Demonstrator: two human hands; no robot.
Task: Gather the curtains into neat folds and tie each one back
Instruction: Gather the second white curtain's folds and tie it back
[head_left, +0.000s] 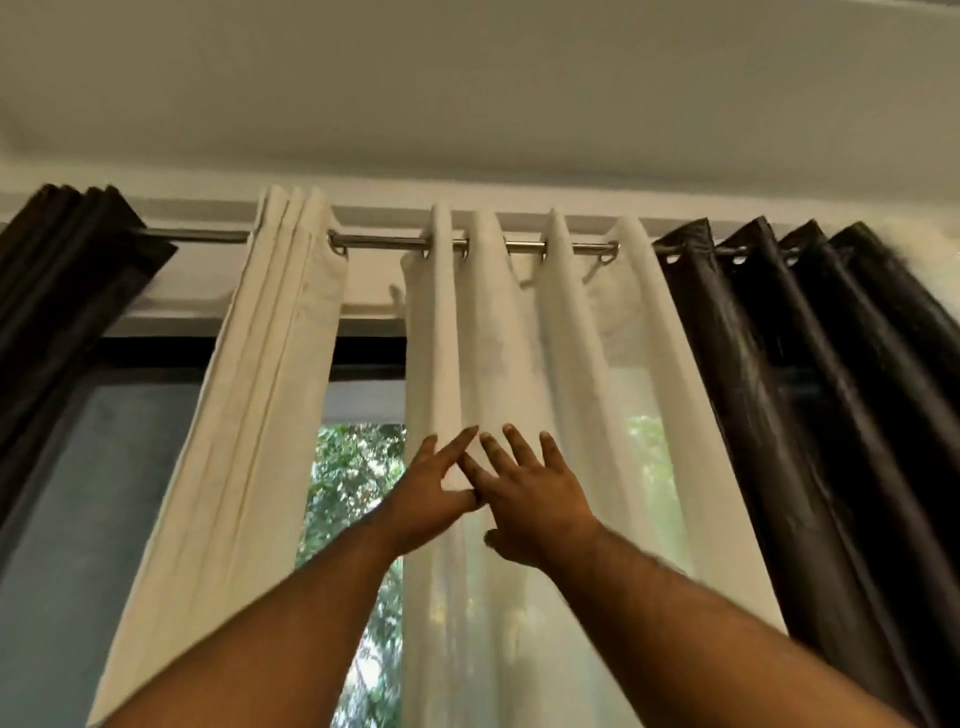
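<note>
Four curtains hang by eyelets on a metal rod (379, 241). A white sheer curtain (571, 332) hangs spread out at the centre. A cream curtain (249, 395) to its left is bunched into tight folds. Dark brown curtains hang at the far left (57, 291) and at the right (810, 364). Both my hands are raised against the sheer curtain. My left hand (426, 493) has straight fingers lying on the fabric's left edge. My right hand (530, 493) is spread flat on the fabric, its fingers crossing the left hand's fingertips. Neither hand grips any cloth.
A window (358, 467) shows green trees through the gap between the cream and sheer curtains. A dark window frame (363, 348) runs under the rod. The white ceiling (467, 93) lies close above.
</note>
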